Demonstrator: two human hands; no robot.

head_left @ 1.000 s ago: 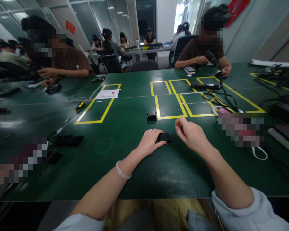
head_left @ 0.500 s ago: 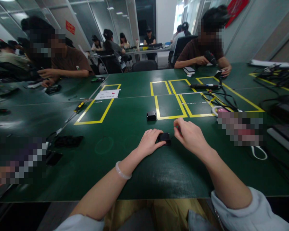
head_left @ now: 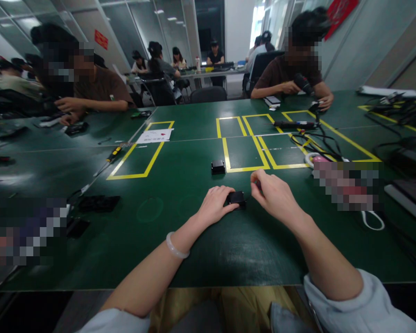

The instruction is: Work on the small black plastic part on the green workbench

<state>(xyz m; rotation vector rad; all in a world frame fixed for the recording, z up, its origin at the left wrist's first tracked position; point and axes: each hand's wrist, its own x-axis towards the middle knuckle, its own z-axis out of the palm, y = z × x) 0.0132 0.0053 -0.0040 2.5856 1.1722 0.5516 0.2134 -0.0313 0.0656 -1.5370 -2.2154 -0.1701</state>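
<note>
My left hand rests on the green tabletop with thumb and fingers closed round the left side of a small black box-shaped part. Just right of that part, slightly above the table, is my right hand, its fingers curled into a pinch. Whatever those fingertips may hold is too small and shaded to make out. A second black box-shaped part sits farther back, apart from both hands, beside a corner of yellow tape.
Yellow tape marks rectangles on the green table. A yellow-and-black screwdriver and a paper card lie left. Cables and a blurred pink item lie right. Two people sit across, one holding a dark power tool.
My right hand's fingers have shifted very slightly at the pinch. My left hand and both black parts have stayed put.
</note>
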